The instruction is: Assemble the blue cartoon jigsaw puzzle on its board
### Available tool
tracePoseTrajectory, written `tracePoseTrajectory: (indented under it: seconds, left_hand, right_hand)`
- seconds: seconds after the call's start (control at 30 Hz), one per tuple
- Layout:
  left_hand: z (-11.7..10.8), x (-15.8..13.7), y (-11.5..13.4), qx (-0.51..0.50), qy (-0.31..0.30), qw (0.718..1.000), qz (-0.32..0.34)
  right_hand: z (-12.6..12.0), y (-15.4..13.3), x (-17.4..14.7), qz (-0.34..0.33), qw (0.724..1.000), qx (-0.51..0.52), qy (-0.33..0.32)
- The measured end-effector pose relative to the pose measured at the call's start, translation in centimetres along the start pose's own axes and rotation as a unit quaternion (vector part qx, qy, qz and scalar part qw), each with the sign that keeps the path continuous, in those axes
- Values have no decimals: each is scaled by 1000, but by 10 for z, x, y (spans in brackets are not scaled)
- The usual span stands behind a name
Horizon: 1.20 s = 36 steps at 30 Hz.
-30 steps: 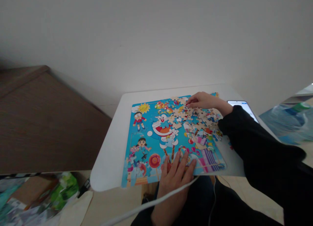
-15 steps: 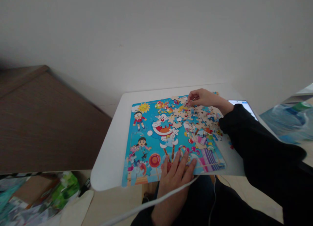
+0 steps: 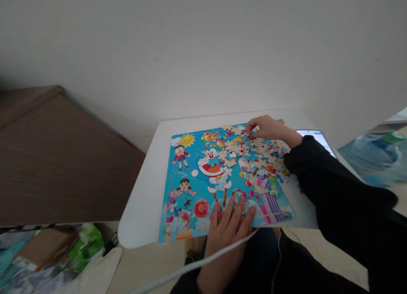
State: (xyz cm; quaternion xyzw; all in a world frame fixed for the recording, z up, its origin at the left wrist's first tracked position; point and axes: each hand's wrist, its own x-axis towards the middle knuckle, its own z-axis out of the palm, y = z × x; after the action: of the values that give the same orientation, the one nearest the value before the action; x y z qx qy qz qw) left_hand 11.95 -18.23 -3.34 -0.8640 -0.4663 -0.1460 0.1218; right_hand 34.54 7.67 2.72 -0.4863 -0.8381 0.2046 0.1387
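A blue cartoon jigsaw puzzle board [image 3: 190, 186] lies flat on a white table, partly filled in. My left hand [image 3: 230, 222] rests on its near edge, fingers spread and flat. Loose puzzle pieces [image 3: 262, 152], many with their bare backs up, are heaped over the board's upper right part and spill past its edge. Above that heap my right hand [image 3: 259, 128] is bent down with thumb and fingertips pinched together at the pieces. Whatever sits between those fingertips is too small and hidden to make out.
The white table [image 3: 140, 201] stands against a pale wall. A lit phone [image 3: 318, 139] lies right of my right wrist. A white cable [image 3: 203, 262] crosses over my left wrist. A brown cabinet [image 3: 63, 158] stands left, with bags and a cardboard box [image 3: 44, 247] below it.
My right hand has shifted very slightly right, its fingertips now lower among the loose pieces. My left hand stays in place on the board.
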Motion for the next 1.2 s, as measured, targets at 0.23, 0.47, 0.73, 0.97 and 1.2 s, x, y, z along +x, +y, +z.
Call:
tracePoseTrajectory:
  seconds: [0.23, 0.47, 0.73, 0.97, 1.2]
  left_hand:
    - [-3, 2, -1, 10, -25, 1000, 6]
    - [0, 0, 0, 2, -13, 1000, 2]
    - [0, 0, 0, -2, -7, 1000, 3]
    - [1, 1, -1, 0, -1, 1000, 2]
    - [4, -1, 1, 10, 4, 1000, 6]
  right_hand:
    - [-11, 11, -1, -19, 997, -79, -13]
    - [4, -25, -5, -26, 999, -38, 10]
    - [38, -50, -7, -28, 993, -115, 5]
    - [16, -38, -6, 40, 993, -105, 37]
    - [7, -25, -8, 163, 969, -183, 44]
